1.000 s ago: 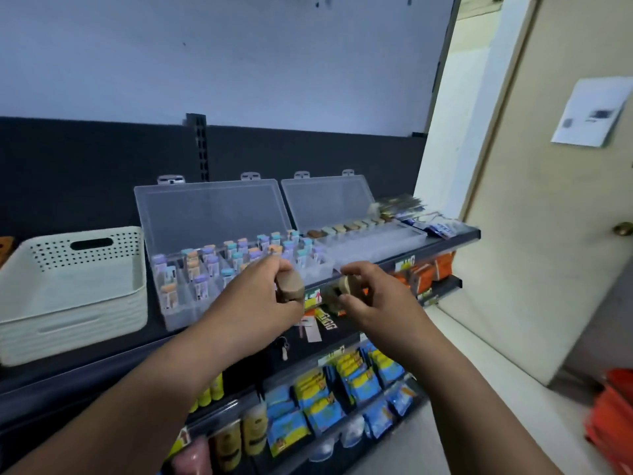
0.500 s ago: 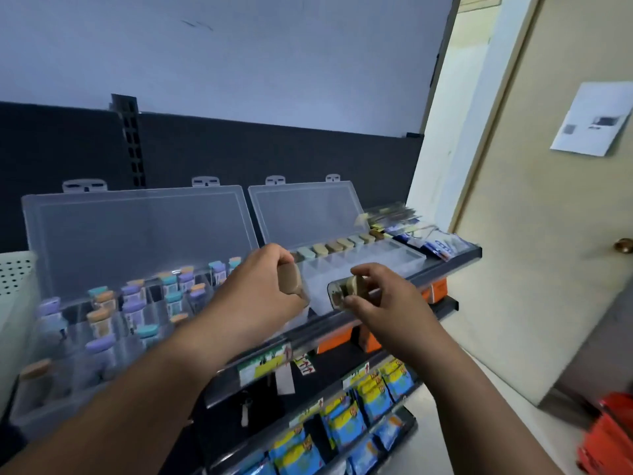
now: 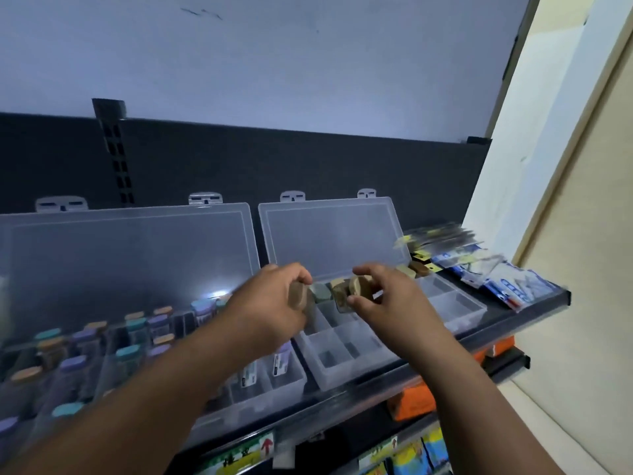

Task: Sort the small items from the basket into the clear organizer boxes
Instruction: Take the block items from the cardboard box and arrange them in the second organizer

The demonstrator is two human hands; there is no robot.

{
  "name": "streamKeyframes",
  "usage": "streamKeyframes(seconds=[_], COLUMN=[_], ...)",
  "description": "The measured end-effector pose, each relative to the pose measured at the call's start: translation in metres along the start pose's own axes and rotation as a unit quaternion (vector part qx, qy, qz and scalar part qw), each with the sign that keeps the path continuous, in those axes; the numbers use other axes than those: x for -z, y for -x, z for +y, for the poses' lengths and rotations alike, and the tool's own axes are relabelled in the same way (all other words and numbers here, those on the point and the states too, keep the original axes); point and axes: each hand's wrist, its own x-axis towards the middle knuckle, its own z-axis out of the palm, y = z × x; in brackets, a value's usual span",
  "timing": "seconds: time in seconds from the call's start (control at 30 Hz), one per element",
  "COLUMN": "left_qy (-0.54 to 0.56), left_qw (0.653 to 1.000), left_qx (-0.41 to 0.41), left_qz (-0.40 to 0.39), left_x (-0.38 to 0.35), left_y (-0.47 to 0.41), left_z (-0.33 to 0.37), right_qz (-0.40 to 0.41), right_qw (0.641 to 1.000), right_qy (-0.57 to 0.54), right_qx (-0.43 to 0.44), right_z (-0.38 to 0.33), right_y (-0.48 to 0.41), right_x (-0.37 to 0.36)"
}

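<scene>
Currently both arms are reaching over the right organizer box [image 3: 342, 370]: left hand [image 3: 270, 306] is clamping its grip on a tan disc [image 3: 297, 296], right hand [image 3: 394, 299] is pinching a second disc [image 3: 359, 286] above the box's back row.

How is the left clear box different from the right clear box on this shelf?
The left box is wider than the right box. The left box holds many pastel-capped vials; the right box is mostly bare, with tan pieces along its back. Both are clear, lids raised, side by side.
</scene>
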Motion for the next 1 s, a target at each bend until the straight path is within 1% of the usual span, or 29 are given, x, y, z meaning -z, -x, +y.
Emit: streamKeyframes(seconds=[0.13,0.33,0.43,0.63,0.7,0.9,1.0], left_qy=[-0.043,-0.115,-0.162,-0.245,-0.248,-0.267,-0.287], left_qw=[0.998,0.987,0.976,0.96,0.958,0.951,0.945], left_qx=[0.052,0.1,0.138,0.127,0.135,0.145,0.147], left_qz=[0.005,-0.053,-0.037,-0.043,-0.048,-0.062,-0.045], left_x=[-0.013,-0.025,-0.034,-0.045,-0.048,-0.053,-0.056], left_y=[-0.014,-0.029,-0.033,-0.038,-0.039,-0.04,-0.037], left_z=[0.008,0.021,0.015,0.01,0.011,0.015,0.017], right_qz=[-0.062,-0.175,-0.205,-0.25,-0.27,-0.281,-0.287], right_qw=[0.997,0.979,0.968,0.945,0.937,0.923,0.921], right_qy=[0.033,0.063,0.076,0.129,0.125,0.147,0.149], right_qx=[0.035,0.085,0.119,0.169,0.181,0.219,0.216], right_z=[0.012,0.025,0.029,0.034,0.036,0.04,0.041], right_y=[-0.031,-0.061,-0.066,-0.073,-0.075,-0.078,-0.08], right_x=[-0.004,-0.009,-0.013,-0.02,-0.02,-0.02,-0.018])
